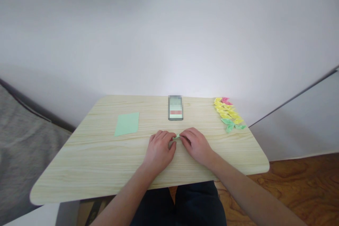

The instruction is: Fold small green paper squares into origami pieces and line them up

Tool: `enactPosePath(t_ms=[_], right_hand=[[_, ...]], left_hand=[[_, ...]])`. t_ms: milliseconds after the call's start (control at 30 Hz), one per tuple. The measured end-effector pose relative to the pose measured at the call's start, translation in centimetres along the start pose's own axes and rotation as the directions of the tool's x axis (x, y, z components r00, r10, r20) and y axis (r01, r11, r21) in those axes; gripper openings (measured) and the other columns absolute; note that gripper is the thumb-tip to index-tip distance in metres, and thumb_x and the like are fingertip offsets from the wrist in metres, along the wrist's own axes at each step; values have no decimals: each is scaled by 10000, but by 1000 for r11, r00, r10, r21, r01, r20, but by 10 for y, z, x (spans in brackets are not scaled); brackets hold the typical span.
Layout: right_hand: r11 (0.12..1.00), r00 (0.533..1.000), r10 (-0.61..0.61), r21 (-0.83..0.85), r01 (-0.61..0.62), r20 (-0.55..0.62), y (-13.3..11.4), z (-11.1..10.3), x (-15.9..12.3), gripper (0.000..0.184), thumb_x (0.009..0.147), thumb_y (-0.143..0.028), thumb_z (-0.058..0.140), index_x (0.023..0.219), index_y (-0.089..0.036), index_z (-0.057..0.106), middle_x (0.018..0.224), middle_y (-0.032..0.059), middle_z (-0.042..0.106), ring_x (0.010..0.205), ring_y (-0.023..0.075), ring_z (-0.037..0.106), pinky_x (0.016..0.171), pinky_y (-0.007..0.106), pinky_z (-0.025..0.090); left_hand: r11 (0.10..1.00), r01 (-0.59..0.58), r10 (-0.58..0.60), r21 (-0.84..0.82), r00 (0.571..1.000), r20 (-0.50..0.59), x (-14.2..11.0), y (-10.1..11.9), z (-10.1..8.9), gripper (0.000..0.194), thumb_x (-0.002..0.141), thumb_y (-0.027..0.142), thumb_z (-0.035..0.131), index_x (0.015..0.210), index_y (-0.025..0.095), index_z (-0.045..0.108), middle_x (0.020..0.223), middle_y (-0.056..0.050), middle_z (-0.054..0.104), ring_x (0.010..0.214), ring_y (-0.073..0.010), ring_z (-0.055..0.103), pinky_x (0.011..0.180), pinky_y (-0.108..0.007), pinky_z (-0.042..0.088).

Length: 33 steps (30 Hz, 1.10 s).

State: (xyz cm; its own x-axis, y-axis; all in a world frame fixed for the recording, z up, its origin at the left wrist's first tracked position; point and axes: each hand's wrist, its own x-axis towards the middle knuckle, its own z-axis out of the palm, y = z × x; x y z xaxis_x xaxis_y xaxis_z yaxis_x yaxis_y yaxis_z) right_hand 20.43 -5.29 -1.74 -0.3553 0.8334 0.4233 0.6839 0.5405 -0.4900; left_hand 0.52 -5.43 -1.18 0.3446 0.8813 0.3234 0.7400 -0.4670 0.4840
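Observation:
Between my two hands, low over the middle of the table, is a small folded piece of green paper (177, 136), mostly covered by fingers. My left hand (160, 149) has its fingers curled around the paper's left end. From the other side, my right hand (195, 145) pinches the right end between thumb and fingers. The exact shape of the folds is too small to make out. To the left lies a flat green paper sheet (127, 124). A phone (175, 108) with a blurred screen rests just beyond my hands.
Folded paper pieces lie in a group at the table's right edge: several yellow ones (226, 110), a pink one (225, 101) and green ones (230, 125). The pale wood-grain table (87, 162) meets a white wall (169, 35). Grey fabric (23, 155) is at the left.

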Motion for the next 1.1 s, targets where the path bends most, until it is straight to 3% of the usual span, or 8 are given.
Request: enactPosePath(t_ms=[167, 233, 300, 400, 533, 667, 867, 1100], right_hand=[[996, 996, 64, 68, -59, -65, 3, -2, 19, 164, 1006, -238, 532, 1021, -209, 693, 952, 71, 708, 918, 212, 651, 852, 357, 530], [983, 987, 123, 146, -107, -104, 7, -3, 32, 161, 998, -263, 548, 1016, -219, 701, 930, 55, 717, 862, 195, 655, 807, 333, 527], [953, 968, 203, 259, -161, -147, 12, -3, 47, 174, 989, -304, 563, 1012, -223, 715, 919, 41, 731, 809, 181, 659, 762, 313, 527], [863, 929, 335, 447, -234, -159, 19, 0, 66, 213, 975, -368, 577, 1000, -214, 724, 847, 23, 737, 724, 169, 657, 680, 292, 524], [788, 903, 400, 562, -251, -157, 25, 7, 78, 213, 941, -385, 619, 979, -204, 725, 835, 28, 744, 724, 174, 668, 673, 293, 537], [812, 901, 382, 540, -221, -206, 22, 9, 77, 178, 948, -349, 624, 1014, -214, 719, 863, 30, 743, 755, 174, 674, 710, 303, 554], [950, 915, 169, 309, -52, -365, 10, 1, 68, 144, 945, -225, 623, 1045, -267, 719, 1038, 64, 705, 953, 213, 674, 867, 383, 574], [972, 903, 127, 234, -30, -411, 7, 0, 66, 217, 909, -152, 638, 1069, -285, 701, 1033, 66, 662, 996, 224, 652, 889, 401, 573]], left_hand=[[983, 50, -60, -178, 997, -47, 26, -11, 0, 132, 905, 193, 584, 973, 212, 696, 949, -49, 723, 963, -239, 612, 876, -404, 459], [930, 118, -157, -349, 984, -83, 45, -17, -1, 125, 862, 225, 631, 957, 212, 711, 929, -43, 724, 928, -224, 632, 874, -382, 477], [908, 137, -186, -396, 979, -87, 64, -20, -3, 146, 866, 266, 620, 959, 207, 715, 905, -32, 730, 885, -210, 654, 824, -356, 492], [881, 109, -142, -461, 989, -38, 85, -22, -4, 182, 899, 278, 563, 928, 203, 726, 886, -10, 745, 845, -178, 675, 779, -301, 508], [867, 67, -84, -494, 996, -12, 97, -23, -2, 177, 902, 272, 575, 932, 201, 735, 819, 12, 719, 790, -155, 649, 743, -267, 489], [884, 52, -88, -464, 995, -56, 96, -27, 2, 185, 940, 322, 591, 900, 214, 735, 781, 18, 700, 758, -148, 624, 733, -270, 468], [859, 58, -113, -509, 990, -79, 84, -23, 0, 165, 957, 316, 603, 1008, 246, 744, 970, 2, 767, 898, -160, 690, 810, -266, 527], [905, 4, -67, -425, 989, -133, 79, -22, 1, 189, 970, 284, 568, 1044, 244, 738, 1071, -37, 771, 1008, -199, 708, 871, -314, 570]])
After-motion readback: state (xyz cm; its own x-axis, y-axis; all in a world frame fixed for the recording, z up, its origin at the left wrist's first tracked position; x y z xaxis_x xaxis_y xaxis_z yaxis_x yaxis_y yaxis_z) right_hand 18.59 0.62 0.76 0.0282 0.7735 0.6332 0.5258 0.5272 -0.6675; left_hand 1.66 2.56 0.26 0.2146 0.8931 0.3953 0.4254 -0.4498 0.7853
